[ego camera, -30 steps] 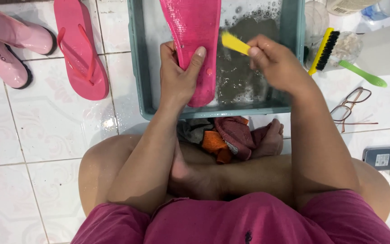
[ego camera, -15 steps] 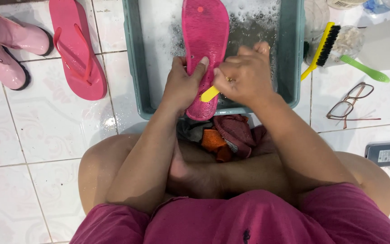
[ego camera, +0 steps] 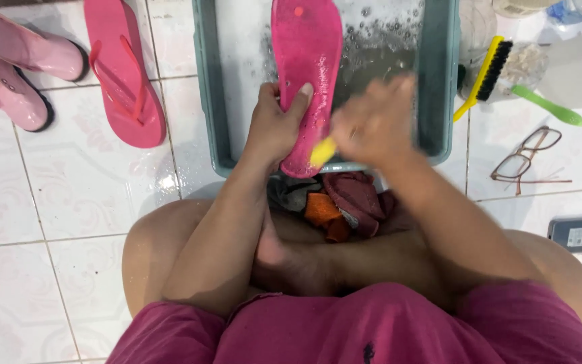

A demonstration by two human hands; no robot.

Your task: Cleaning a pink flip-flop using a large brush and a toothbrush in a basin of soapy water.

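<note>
Head view: left hand (ego camera: 274,128) grips pink flip-flop (ego camera: 306,74) over soapy basin (ego camera: 205,87); right hand (ego camera: 372,128) blurred.

The floor (ego camera: 89,202) is laid with glossy white square tiles bearing a faint pale pink floral pattern, divided by thin dark grout lines. Wet patches and droplets gleam on the tiles near the middle. Soft, even light falls from above, leaving only slight reflections on the glaze.

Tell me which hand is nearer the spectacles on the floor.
Right. The right hand is over the tub's near edge, closer to the spectacles; the left hand holds the sandal, farther away.
</note>
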